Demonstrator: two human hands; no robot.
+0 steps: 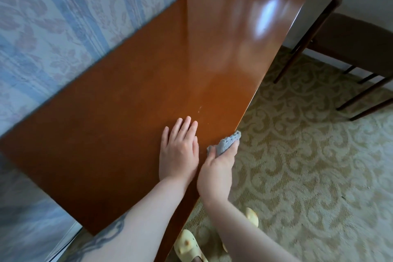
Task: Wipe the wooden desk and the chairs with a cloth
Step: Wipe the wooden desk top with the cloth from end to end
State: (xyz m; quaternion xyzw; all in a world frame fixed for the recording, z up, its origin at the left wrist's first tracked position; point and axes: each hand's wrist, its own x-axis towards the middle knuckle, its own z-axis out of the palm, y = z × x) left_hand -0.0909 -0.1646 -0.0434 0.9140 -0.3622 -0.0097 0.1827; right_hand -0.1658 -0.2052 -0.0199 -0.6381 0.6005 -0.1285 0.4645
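Note:
A long glossy wooden desk (131, 83) runs from the lower left to the top right along the wall. My left hand (178, 151) lies flat on the desktop near its front edge, fingers spread, holding nothing. Just right of it, my right hand (217, 172) grips a small grey-blue cloth (226, 142) and presses it on the desk's front edge. A dark wooden chair (353, 34) with a brown seat stands at the far right, apart from both hands.
Blue floral wallpaper (53, 23) backs the desk on the left. Patterned beige carpet (308, 166) covers the floor to the right. My feet in yellow slippers (189, 247) stand under the desk's front edge. A small pale mark (199, 109) shows on the desktop beyond my left hand.

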